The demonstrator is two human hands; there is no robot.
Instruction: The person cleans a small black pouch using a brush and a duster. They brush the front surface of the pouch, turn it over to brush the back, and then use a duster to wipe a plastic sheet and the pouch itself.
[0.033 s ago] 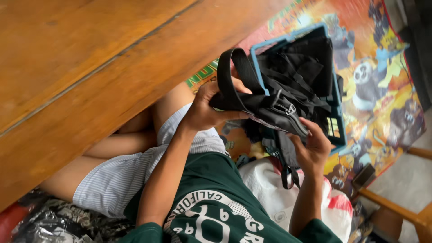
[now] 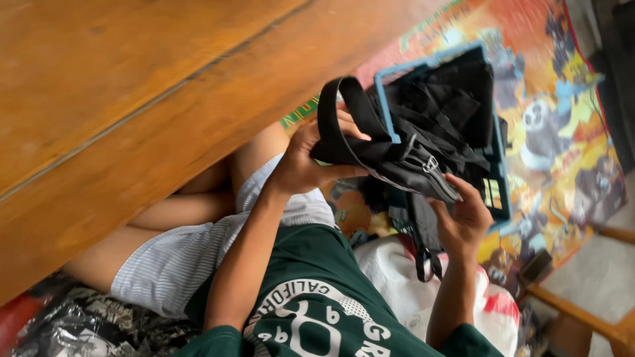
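Left hand (image 2: 307, 162) clamped on the black bag (image 2: 397, 165) (strap looped above); right hand (image 2: 463, 215) seemingly pinching its zipper edge.

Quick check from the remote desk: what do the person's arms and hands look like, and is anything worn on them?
Both arms are bare from the elbow down; no gloves, watch or rings show on the left hand or the right hand. Dark green sleeves end near the elbows, part of a green shirt with white printed lettering.

A wooden table (image 2: 132, 99) stands above a colourful cartoon mat (image 2: 562, 132), a white plastic bag (image 2: 403, 291) nearby
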